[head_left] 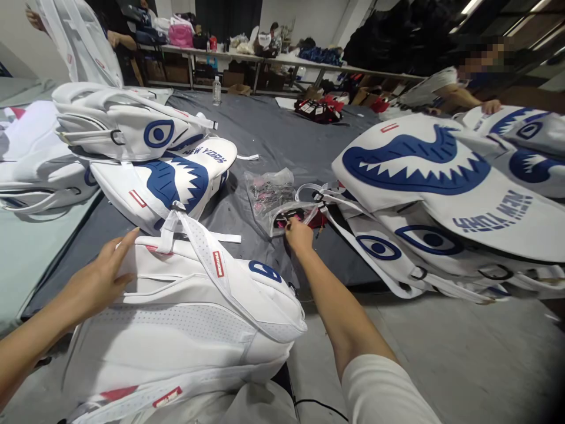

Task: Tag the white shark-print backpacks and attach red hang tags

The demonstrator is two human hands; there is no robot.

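Indoors, at a grey table, the left hand lies flat on a white backpack at the near edge, fingers spread and gripping nothing. The right hand reaches the mouth of a clear plastic bag at mid-table. Its fingers curl out of sight, so their grip cannot be told. Shark-print backpacks are piled on either side.

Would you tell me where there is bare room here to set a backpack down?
The dark cloth is bare from the bottle down to the plastic bag, between the left pile and right pile. The pale surface below the right pile is free too. Crowded: both piles, and around the right hand.
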